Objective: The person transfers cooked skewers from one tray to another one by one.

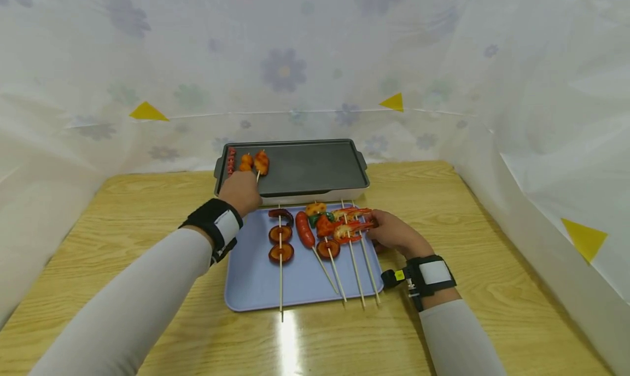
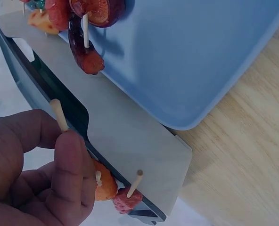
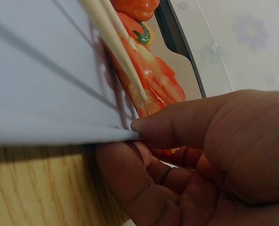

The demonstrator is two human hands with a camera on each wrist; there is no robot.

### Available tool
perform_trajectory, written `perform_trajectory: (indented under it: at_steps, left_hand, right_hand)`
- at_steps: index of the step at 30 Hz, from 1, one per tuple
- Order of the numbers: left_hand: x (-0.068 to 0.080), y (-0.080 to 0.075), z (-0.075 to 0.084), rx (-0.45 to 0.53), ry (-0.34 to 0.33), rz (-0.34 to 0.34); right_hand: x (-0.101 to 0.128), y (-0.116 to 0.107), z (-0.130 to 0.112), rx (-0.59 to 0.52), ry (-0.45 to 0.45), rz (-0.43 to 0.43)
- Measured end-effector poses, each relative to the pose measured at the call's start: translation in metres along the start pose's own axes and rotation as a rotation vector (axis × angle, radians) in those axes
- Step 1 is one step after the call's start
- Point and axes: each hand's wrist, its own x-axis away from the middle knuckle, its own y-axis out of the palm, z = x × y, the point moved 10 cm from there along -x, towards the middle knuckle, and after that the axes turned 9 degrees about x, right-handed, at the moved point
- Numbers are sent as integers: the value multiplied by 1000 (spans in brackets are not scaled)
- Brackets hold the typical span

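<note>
We are laying an orange meat skewer (image 1: 257, 164) at the ten o'clock corner of the dark rectangular griddle (image 1: 315, 168), left hand (image 1: 241, 193) pinching its stick, right hand (image 1: 394, 234) gripping the pale blue plastic tray (image 1: 256, 283)'s three o'clock edge on the wooden counter (image 1: 123, 212); we judge the next move needs a clean release.

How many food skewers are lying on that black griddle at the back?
2, both at the left end of the black griddle pan: a small red skewer by the edge, and an orange-chunk skewer pinched by the left hand.
</note>
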Motion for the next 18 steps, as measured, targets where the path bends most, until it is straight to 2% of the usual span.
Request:
perform_trajectory:
  at_steps: [5,9,14,18]
  left_hand:
    - [2,1,4,6,-14,-27]
    - [1,6,5,17,1,-33]
    - [1,10,4,43,14,8]
    - [5,15,1,110,-15,38]
  right_hand:
    - [0,1,0,-12,-2,-9]
    - [0,2,0,-24,6,-19]
    - [-1,2,1,-18,19,-19]
    - [-2,2,2,-17,23,-18]
